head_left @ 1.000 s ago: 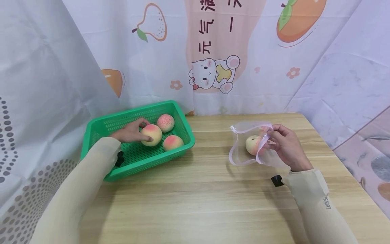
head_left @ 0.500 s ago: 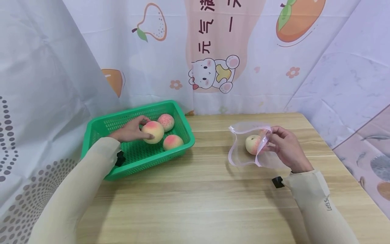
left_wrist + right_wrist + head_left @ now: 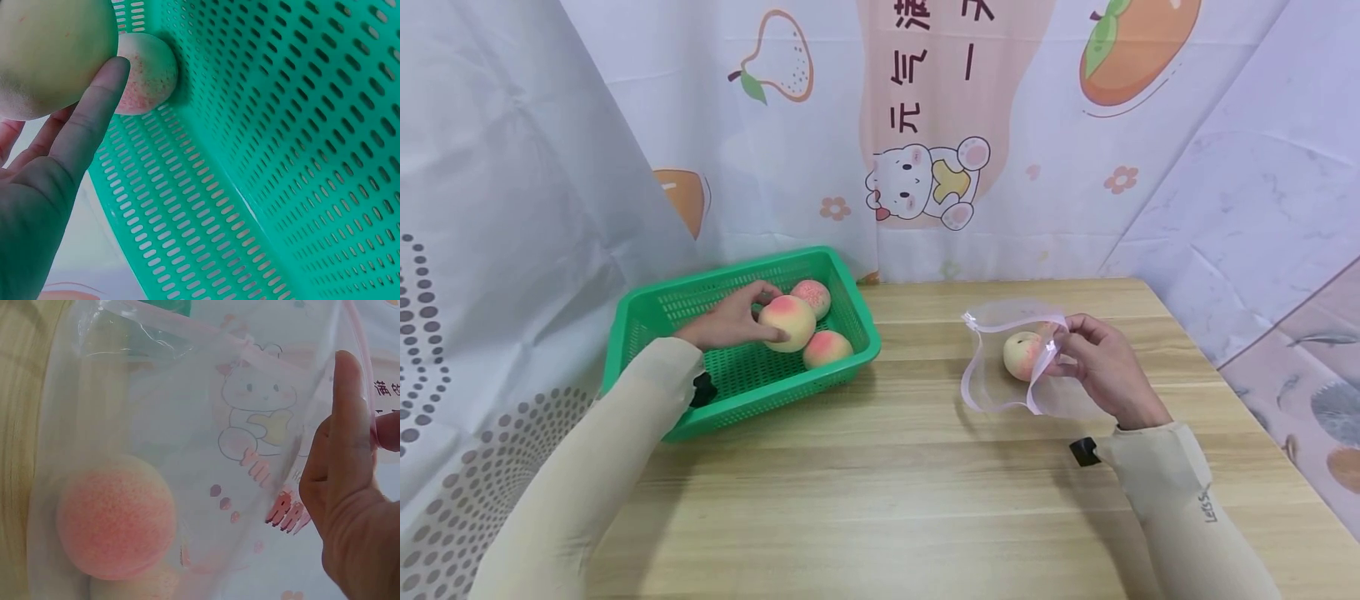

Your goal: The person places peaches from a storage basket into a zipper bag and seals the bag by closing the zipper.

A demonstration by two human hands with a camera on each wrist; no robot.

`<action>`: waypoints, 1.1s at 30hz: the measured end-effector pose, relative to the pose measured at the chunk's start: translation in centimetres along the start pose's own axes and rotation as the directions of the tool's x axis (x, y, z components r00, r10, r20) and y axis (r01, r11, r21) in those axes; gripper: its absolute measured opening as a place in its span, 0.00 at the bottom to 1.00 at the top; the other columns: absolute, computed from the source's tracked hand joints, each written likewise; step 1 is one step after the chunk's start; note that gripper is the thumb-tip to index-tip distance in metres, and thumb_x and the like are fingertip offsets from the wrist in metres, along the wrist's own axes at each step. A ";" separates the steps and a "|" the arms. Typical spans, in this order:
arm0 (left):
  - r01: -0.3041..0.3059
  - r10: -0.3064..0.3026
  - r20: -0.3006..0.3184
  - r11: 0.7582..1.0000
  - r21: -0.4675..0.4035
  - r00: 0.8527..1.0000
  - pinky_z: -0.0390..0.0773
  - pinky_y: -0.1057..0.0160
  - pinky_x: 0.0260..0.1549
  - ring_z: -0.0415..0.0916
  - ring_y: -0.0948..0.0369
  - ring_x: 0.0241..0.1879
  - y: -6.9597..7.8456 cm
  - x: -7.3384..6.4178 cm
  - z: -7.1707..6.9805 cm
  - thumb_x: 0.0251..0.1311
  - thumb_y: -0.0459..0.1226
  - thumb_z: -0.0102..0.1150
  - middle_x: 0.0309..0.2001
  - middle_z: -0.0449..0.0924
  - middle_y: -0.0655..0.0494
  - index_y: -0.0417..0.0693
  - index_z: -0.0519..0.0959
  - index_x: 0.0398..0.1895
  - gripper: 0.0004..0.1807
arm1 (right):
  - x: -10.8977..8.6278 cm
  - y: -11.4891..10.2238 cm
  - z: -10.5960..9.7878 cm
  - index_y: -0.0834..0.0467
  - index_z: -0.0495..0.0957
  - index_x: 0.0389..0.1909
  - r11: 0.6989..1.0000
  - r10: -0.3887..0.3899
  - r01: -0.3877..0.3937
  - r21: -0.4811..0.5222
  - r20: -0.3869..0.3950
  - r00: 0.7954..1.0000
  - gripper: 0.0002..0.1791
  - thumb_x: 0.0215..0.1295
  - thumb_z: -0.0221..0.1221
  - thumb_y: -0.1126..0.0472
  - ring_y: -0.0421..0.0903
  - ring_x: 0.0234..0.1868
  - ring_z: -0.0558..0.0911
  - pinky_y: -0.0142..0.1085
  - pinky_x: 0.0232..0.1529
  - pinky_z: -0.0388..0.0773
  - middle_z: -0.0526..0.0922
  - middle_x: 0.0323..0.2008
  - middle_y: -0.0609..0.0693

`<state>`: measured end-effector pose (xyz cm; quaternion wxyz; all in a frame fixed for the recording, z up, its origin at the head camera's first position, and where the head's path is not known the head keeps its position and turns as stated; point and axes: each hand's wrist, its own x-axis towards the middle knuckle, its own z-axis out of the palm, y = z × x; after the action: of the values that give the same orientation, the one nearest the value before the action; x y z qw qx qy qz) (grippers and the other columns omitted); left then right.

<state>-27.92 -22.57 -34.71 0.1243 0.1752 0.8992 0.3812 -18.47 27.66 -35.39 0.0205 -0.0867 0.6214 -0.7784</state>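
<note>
My left hand [image 3: 730,320] grips a yellow-pink peach [image 3: 790,322] inside the green plastic basket [image 3: 760,408]. In the left wrist view, this peach is lifted off the basket floor. Two other peaches, one speckled pink [image 3: 812,297] and one smooth [image 3: 827,348], lie at the basket's right end. On the right, my right hand [image 3: 1105,367] pinches the rim of a clear zip bag [image 3: 988,387] with a pink edge, and its mouth gapes towards the left. A peach [image 3: 115,515] rests in the bag, with part of a second one [image 3: 140,584] below it in the right wrist view.
The wooden table [image 3: 880,500] extends between the basket and the bag. A printed white curtain [image 3: 820,150] hangs along its back edge. A black wrist mount [image 3: 1083,451] sticks out by the right cuff.
My left hand has raised the peach slightly and shifted it to the right and away from me inside the basket. The right hand and bag have hardly moved.
</note>
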 end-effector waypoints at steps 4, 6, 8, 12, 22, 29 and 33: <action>0.002 -0.002 -0.003 1.000 0.001 1.000 0.76 0.47 0.50 0.70 0.46 0.55 0.0 0.0 0.1 0.57 0.43 0.71 0.61 0.68 0.40 0.40 0.64 0.65 0.37 | 0.0 0.0 0.1 0.60 0.77 0.35 1.000 -0.005 0.005 -0.002 -0.003 1.000 0.10 0.72 0.50 0.74 0.40 0.34 0.82 0.35 0.34 0.85 0.78 0.36 0.49; -0.003 0.003 -0.004 1.000 -0.004 1.000 0.76 0.48 0.49 0.71 0.46 0.55 -0.1 0.1 0.2 0.57 0.43 0.71 0.61 0.68 0.40 0.40 0.64 0.65 0.37 | -0.1 0.0 0.2 0.60 0.77 0.35 1.000 -0.004 0.004 0.001 -0.006 1.000 0.10 0.72 0.50 0.74 0.40 0.33 0.82 0.35 0.34 0.85 0.78 0.35 0.49; -0.010 0.010 -0.008 1.000 -0.009 1.000 0.76 0.49 0.49 0.71 0.46 0.54 -0.2 0.2 0.2 0.57 0.42 0.71 0.61 0.68 0.41 0.41 0.64 0.64 0.36 | -0.1 0.0 0.2 0.60 0.77 0.34 1.000 -0.004 0.004 0.006 -0.009 1.000 0.11 0.72 0.49 0.75 0.40 0.33 0.82 0.35 0.34 0.85 0.78 0.35 0.49; -0.027 0.026 -0.010 1.000 -0.016 1.000 0.77 0.50 0.48 0.71 0.46 0.54 -0.1 0.2 0.2 0.57 0.42 0.71 0.60 0.68 0.41 0.41 0.64 0.63 0.35 | -0.1 0.1 0.3 0.60 0.77 0.34 1.000 -0.006 0.006 0.012 -0.004 1.000 0.11 0.72 0.49 0.75 0.39 0.33 0.82 0.35 0.34 0.85 0.79 0.35 0.48; -0.056 0.055 -0.007 0.998 -0.017 0.998 0.76 0.43 0.51 0.68 0.46 0.58 1.0 -0.2 0.1 0.57 0.42 0.72 0.61 0.69 0.43 0.43 0.64 0.63 0.35 | -0.1 0.2 0.3 0.60 0.77 0.34 0.999 -0.024 0.023 0.031 0.008 1.000 0.11 0.72 0.50 0.75 0.39 0.33 0.82 0.35 0.34 0.85 0.78 0.34 0.48; -0.086 0.085 -0.008 0.996 -0.019 0.996 0.75 0.43 0.52 0.67 0.48 0.59 2.1 -0.7 -0.2 0.57 0.41 0.72 0.61 0.69 0.45 0.44 0.65 0.63 0.34 | -0.1 0.2 0.2 0.60 0.77 0.34 0.999 -0.028 0.027 0.028 0.007 1.000 0.11 0.72 0.49 0.75 0.39 0.32 0.81 0.35 0.34 0.85 0.78 0.34 0.48; -0.086 0.085 -0.014 0.996 -0.007 0.996 0.75 0.45 0.51 0.68 0.49 0.58 2.5 -1.1 -0.5 0.56 0.43 0.72 0.60 0.70 0.47 0.45 0.65 0.63 0.35 | 0.0 0.3 0.2 0.60 0.77 0.34 0.999 -0.027 0.026 0.028 0.007 1.000 0.11 0.72 0.49 0.75 0.39 0.32 0.82 0.35 0.34 0.85 0.78 0.34 0.48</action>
<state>-26.55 -21.72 -32.47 0.1021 0.2103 0.8903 0.3909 -18.43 27.40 -35.60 0.0137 -0.0975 0.6090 -0.7870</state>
